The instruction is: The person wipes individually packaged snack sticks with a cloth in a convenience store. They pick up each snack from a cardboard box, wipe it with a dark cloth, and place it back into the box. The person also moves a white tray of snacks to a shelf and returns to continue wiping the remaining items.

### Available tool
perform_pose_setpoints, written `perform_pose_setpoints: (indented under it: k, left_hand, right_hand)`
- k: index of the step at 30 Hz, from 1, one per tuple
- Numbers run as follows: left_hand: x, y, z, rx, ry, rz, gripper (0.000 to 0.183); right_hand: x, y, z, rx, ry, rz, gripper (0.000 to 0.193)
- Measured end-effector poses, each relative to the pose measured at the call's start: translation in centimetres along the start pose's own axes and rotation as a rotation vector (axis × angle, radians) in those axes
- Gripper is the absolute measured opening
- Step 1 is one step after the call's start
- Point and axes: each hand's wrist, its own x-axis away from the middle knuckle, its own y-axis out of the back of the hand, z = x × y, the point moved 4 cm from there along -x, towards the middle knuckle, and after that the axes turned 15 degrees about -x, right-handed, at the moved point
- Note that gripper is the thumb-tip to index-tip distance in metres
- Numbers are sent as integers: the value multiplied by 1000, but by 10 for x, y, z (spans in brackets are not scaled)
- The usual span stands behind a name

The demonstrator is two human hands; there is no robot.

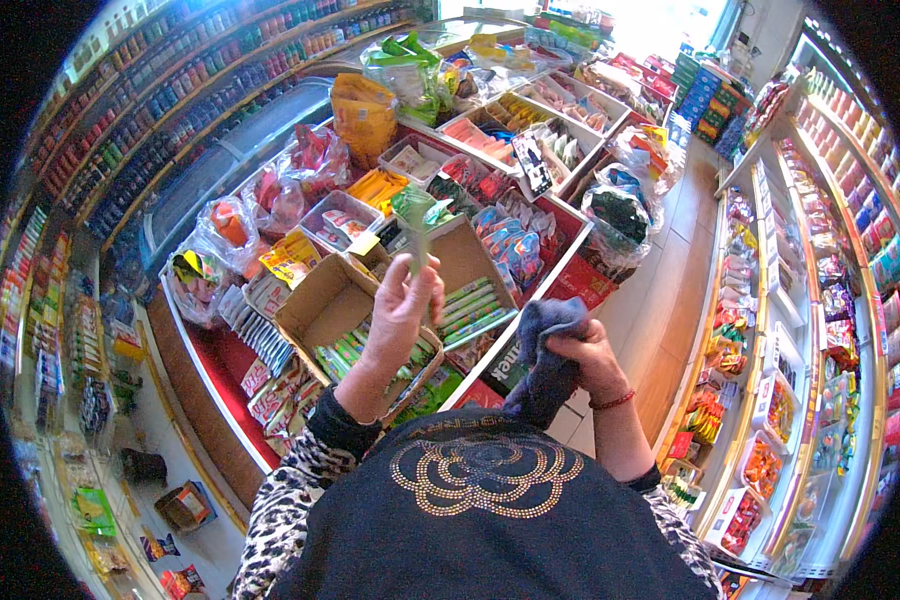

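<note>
My left hand is raised over the cardboard boxes, its fingers pinching a slim green packet that stands upright and looks smeared by motion. Below it, an open cardboard box holds several slim green packets. A second cardboard box, just to the right, has more green stick-shaped packets in it. Close to my chest on the right, my right hand grips a bunched grey-blue cloth, part of which hangs below the fingers.
Around the boxes, a red-and-white display counter carries snack packs, a yellow bag, clear plastic bags and white trays. Stocked shelves line the right side, beyond a wood-look floor. More shelves curve along the left.
</note>
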Motion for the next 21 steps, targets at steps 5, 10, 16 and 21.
perform_pose_setpoints:
  k: [5, 10, 16, 21]
  left_hand:
    - [28, -27, 18, -892, -159, 146, 28]
    - [43, -45, 24, -919, -83, 321, 32]
    - [37, -32, 22, -951, 27, 454, 33]
    - [-12, 5, 87, -823, 179, 292, 33]
  right_hand:
    - [-10, -13, 15, 180, 285, 42, 24]
    - [-26, -19, -1, 540, 556, -3, 16]
    - [-23, 37, 10, 421, 674, -317, 16]
    - [7, 115, 41, -320, 411, -349, 37]
